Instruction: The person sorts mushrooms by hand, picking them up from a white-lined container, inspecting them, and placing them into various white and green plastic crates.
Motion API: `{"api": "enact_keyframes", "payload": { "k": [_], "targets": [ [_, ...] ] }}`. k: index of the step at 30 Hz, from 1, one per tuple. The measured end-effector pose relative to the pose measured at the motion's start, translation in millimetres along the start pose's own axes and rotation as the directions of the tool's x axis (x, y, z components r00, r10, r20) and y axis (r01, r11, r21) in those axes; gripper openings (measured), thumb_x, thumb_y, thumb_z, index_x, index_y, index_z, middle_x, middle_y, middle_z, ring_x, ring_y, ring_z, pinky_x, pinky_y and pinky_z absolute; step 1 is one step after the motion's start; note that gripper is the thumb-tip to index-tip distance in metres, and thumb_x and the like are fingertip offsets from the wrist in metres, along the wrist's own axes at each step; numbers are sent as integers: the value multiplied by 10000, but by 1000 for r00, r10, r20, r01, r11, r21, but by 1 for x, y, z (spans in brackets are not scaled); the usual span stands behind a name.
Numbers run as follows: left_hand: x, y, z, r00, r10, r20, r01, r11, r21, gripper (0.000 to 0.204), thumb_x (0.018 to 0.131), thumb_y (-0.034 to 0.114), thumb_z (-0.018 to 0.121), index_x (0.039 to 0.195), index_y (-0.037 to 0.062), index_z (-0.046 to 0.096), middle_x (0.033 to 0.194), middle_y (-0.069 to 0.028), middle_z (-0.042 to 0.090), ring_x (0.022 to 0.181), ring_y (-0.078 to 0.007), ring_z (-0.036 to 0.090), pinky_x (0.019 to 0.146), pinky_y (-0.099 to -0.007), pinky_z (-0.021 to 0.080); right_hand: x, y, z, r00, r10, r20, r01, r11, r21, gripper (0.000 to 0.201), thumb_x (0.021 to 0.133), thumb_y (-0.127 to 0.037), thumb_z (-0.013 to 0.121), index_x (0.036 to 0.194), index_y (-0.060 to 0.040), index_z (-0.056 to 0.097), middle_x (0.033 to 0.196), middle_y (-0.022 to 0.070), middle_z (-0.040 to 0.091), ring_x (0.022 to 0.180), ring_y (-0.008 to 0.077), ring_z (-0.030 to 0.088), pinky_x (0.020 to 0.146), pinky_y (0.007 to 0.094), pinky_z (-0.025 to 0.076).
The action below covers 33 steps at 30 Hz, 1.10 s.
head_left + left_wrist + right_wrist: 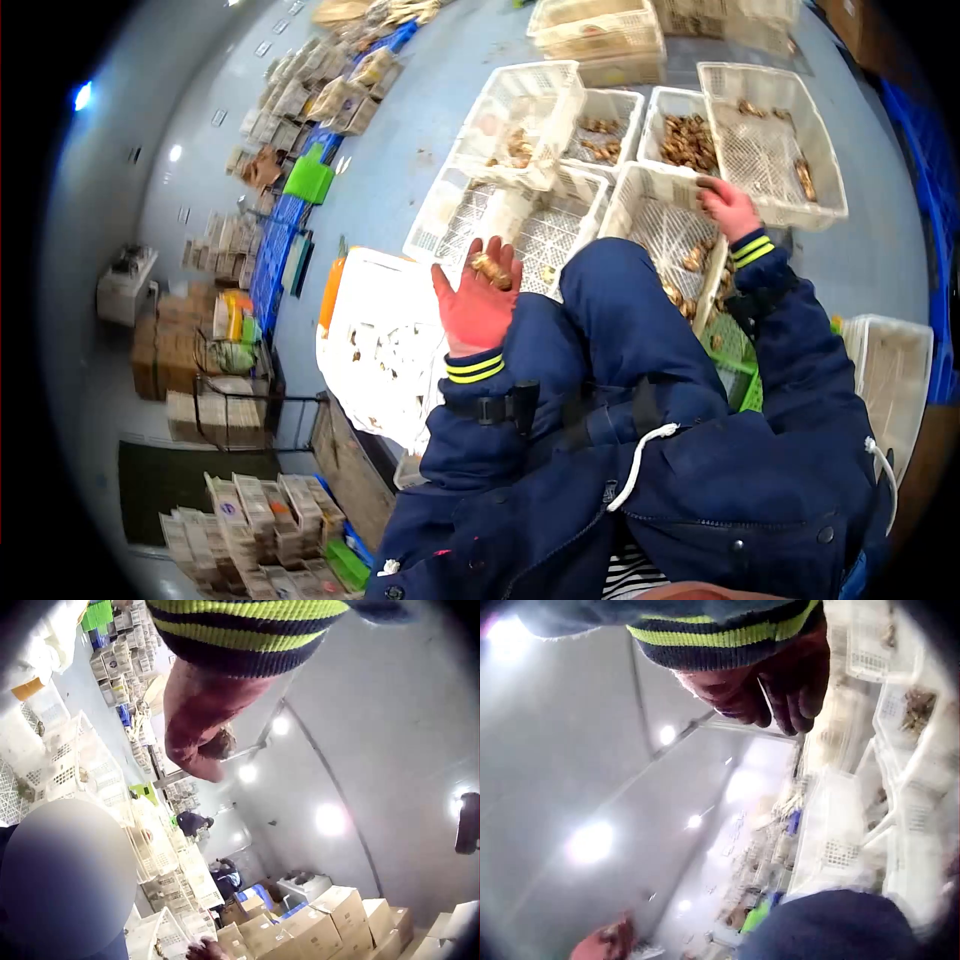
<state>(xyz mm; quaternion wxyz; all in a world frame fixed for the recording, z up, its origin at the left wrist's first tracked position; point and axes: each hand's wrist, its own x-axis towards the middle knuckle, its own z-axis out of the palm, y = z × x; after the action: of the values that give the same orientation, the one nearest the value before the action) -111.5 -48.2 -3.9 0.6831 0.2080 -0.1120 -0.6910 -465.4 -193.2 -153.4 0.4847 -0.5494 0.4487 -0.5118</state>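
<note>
My left hand [476,318] is palm up over my lap, fingers extended. Across its fingers lies a stubby, knobbly brown-gold piece [490,270], like a tuber or mushroom; the left wrist view shows only a bit of it past the fingers. My right hand [730,207] hangs by the rim of a white crate [624,215] to the right, its fingers loosely bent and nothing seen in them. Similar brown pieces [698,256] lie inside that crate. A fuller crate behind it holds a heap of brown pieces [689,142].
More white crates [826,180] stand ahead, several with brown pieces. At my left is a white-lined container [385,335] with small dark and pale bits. A green crate [735,350] sits beside my right knee. Stacked boxes and a green bin [309,178] line the left side.
</note>
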Motion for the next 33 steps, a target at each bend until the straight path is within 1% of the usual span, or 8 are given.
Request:
{"api": "enact_keyframes", "payload": {
  "k": [2, 6, 10, 12, 14, 18, 25, 33],
  "targets": [
    [4, 6, -3, 998, 66, 19, -67, 997, 24, 625, 850, 542, 376, 1250, 61, 381, 1246, -145, 438, 1174, -299, 386, 1012, -452, 271, 17, -71, 75, 967, -65, 247, 53, 997, 54, 271, 848, -141, 523, 1082, -12, 565, 951, 56, 618, 822, 101, 573, 747, 242, 451],
    [-2, 19, -10, 979, 202, 14, -202, 979, 18, 613, 862, 523, 371, 1264, 60, 357, 1263, -132, 408, 1153, -265, 397, 1013, -452, 253, -6, -160, 213, 707, -199, 678, 142, 980, 139, 387, 827, -95, 543, 1201, -29, 473, 1042, 87, 584, 965, 118, 529, 827, 265, 434],
    [-14, 36, -31, 935, 348, 65, -354, 919, 171, 527, 895, 459, 354, 1259, 79, 378, 1206, -44, 476, 1125, -186, 423, 981, -379, 272, -20, -148, 303, 579, -256, 774, 75, 962, 262, 432, 776, -63, 547, 1197, -28, 460, 890, 54, 587, 724, 101, 558, 650, 245, 467],
    [-32, 52, -45, 927, 335, 171, -362, 919, 160, 486, 901, 444, 352, 1233, 95, 421, 1199, -14, 497, 1113, -179, 429, 972, -360, 285, -13, -151, 317, 451, -152, 879, -151, 958, 243, 417, 766, -13, 536, 1177, 1, 469, 884, 47, 588, 722, 94, 557, 643, 234, 467],
    [-52, 60, -56, 902, 427, -68, -413, 897, 156, 424, 916, 393, 353, 1178, 84, 478, 1224, -65, 485, 1158, -192, 414, 1008, -377, 271, -9, -146, 335, 431, -151, 890, -241, 931, 275, 411, 771, 2, 537, 1175, 27, 465, 880, 59, 590, 710, 98, 554, 628, 239, 464],
    [-103, 76, -81, 861, 487, -148, -465, 871, 159, 413, 913, 376, 375, 1149, 61, 502, 1182, -87, 518, 1145, -220, 437, 1008, -401, 290, 2, -153, 371, 212, -130, 968, -384, 900, 205, 436, 777, -44, 582, 1185, 37, 451, 901, 87, 602, 672, 105, 537, 603, 237, 437],
    [-184, 83, -92, 743, 594, -310, -553, 805, 216, 404, 915, 368, 374, 1110, 54, 540, 1153, -100, 544, 1076, -241, 497, 933, -370, 385, 13, -110, 405, 172, -11, 985, -637, 761, 120, 452, 802, -35, 528, 1227, 32, 392, 953, 133, 594, 775, 138, 564, 624, 225, 455],
    [-202, 86, -91, 831, 497, -251, -443, 863, 243, 417, 925, 368, 338, 1149, 72, 527, 1183, -102, 530, 1073, -234, 508, 907, -354, 406, 14, -51, 317, 450, -13, 893, -613, 723, 319, 417, 808, -52, 520, 1203, 37, 419, 995, 166, 592, 873, 199, 590, 766, 271, 462]
  ]
}}
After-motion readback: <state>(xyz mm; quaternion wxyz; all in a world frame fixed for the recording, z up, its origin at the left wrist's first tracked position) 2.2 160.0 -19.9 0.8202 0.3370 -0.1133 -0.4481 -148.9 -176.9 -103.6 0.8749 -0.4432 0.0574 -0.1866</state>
